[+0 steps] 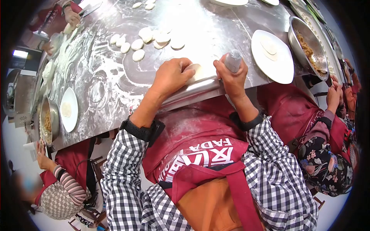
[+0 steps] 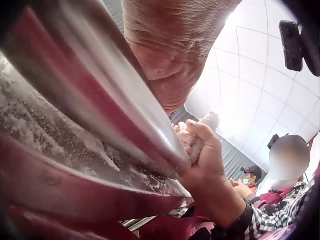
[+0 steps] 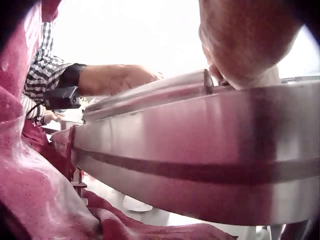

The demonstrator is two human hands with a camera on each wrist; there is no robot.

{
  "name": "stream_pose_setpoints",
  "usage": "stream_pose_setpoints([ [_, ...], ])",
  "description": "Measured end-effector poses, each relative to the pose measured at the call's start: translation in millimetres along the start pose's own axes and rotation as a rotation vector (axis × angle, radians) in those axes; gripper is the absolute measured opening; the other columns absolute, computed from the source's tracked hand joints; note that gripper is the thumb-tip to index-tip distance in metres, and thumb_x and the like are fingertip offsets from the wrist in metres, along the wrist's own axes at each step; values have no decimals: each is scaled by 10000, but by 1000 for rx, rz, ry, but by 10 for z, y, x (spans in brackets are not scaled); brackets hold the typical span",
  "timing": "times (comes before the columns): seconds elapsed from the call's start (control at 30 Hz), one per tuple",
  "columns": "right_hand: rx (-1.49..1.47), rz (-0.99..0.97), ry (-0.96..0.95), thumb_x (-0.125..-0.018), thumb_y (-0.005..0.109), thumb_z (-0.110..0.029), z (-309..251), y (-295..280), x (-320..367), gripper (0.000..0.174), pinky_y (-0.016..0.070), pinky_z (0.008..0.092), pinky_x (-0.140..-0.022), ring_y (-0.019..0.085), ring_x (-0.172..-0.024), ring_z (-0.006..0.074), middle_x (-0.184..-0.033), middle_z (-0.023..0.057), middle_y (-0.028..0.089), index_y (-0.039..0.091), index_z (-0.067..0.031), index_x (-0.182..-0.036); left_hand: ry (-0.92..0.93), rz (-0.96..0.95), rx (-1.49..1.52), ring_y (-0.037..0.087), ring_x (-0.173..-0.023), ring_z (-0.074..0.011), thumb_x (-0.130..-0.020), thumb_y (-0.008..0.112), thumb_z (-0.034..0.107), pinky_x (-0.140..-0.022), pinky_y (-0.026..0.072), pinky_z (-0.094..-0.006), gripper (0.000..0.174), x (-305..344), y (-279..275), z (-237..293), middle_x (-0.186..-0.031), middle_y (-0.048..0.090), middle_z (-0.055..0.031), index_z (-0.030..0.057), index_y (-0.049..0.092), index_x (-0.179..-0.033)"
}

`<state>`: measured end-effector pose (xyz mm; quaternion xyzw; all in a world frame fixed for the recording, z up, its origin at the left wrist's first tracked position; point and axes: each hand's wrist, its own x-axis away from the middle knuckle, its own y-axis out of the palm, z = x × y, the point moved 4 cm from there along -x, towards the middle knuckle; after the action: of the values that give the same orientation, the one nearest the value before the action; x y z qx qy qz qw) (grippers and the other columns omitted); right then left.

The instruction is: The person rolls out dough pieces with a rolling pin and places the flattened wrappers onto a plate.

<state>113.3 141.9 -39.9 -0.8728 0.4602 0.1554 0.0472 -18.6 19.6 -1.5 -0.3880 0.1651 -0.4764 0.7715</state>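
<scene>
Plate (image 1: 70, 125) is lying well L of L hand (image 1: 171, 78); dough pcs (image 1: 137, 44) are sitting just beyond that hand. L hand's pinching dough disc (image 1: 196, 72) on its R side. R hand (image 1: 234, 78) is gripping pale stick (image 1: 233, 60), end up. Lg plate (image 1: 283, 70) is lying R of R hand, metal bowl (image 1: 316, 41) farther R.
</scene>
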Motion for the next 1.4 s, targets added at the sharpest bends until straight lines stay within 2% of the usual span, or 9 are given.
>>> stream_pose_setpoints([
  [0.07, -6, -9, 18, -699, 692, -69, -24, -63, 117, 171, 440, 261, -554, 524, -579, 93, -632, 15, 555, 535, -24, -751, -13, -15, -43, 618, -693, -304, -741, 562, 252, -665, 479, -370, 278, 10, 11, 12, -749, 643, -152, 62, 673, -910],
  [0.27, -85, -15, 83, -693, 700, -68, -37, -69, 147, 186, 434, 266, -551, 510, -566, 91, -617, 13, 542, 528, -26, -752, -76, -97, 380, 608, -648, -226, -731, 561, 182, -634, 468, -323, 261, -7, 86, -170, -714, 634, -139, 31, 666, -916],
  [0.67, -30, -2, 32, -690, 699, -84, -24, -42, 76, 188, 435, 270, -545, 509, -557, 98, -613, 20, 544, 526, -31, -739, 31, 76, 4, 623, -683, -284, -721, 576, 233, -646, 473, -365, 263, 23, 49, -51, -730, 638, -148, 53, 666, -889],
  [0.77, -56, -19, 57, -692, 703, -51, -84, -135, 248, 182, 438, 254, -558, 518, -569, 88, -623, 11, 555, 528, -37, -737, -4, -19, -57, 617, -673, -283, -717, 584, 219, -639, 472, -356, 254, 49, 59, -17, -723, 632, -145, 60, 662, -899],
  [0.97, -67, -29, 54, -699, 701, -73, -66, -105, 195, 184, 440, 255, -557, 521, -586, 80, -634, 8, 562, 530, -28, -752, -10, 57, 464, 607, -677, -305, -712, 567, 165, -642, 468, -353, 239, 40, 48, -178, -726, 618, -174, 46, 643, -905],
  [1.1, -69, -13, 0, -694, 699, -94, -28, 79, -103, 196, 431, 257, -541, 504, -581, 82, -626, 6, 540, 529, -20, -755, 53, 47, 3, 612, -735, -347, -733, 521, 138, -687, 474, -387, 244, 74, -57, -51, -768, 631, -189, 40, 641, -922],
  [1.2, -15, 3, -47, -687, 690, -90, 28, 187, -262, 186, 423, 259, -532, 486, -570, 81, -620, 1, 529, 532, -21, -757, 69, 73, -4, 599, -723, -220, -772, 538, 140, -688, 461, -324, 254, 28, -53, -14, -779, 629, -136, -6, 609, -967],
  [1.3, -47, 5, -39, -684, 690, -87, -33, 139, -196, 190, 420, 256, -528, 484, -567, 80, -619, 1, 530, 520, -22, -739, 29, 76, 32, 609, -753, -228, -778, 556, 155, -706, 464, -321, 254, 18, -28, -11, -803, 642, -144, -1, 617, -969],
  [1.4, -62, -8, 20, -692, 697, -80, -30, 28, -6, 189, 423, 251, -533, 496, -573, 77, -624, 2, 538, 522, -23, -738, 77, 127, -4, 630, -772, -328, -735, 574, 213, -704, 483, -386, 268, 52, 11, -43, -806, 653, -173, 57, 653, -939],
])
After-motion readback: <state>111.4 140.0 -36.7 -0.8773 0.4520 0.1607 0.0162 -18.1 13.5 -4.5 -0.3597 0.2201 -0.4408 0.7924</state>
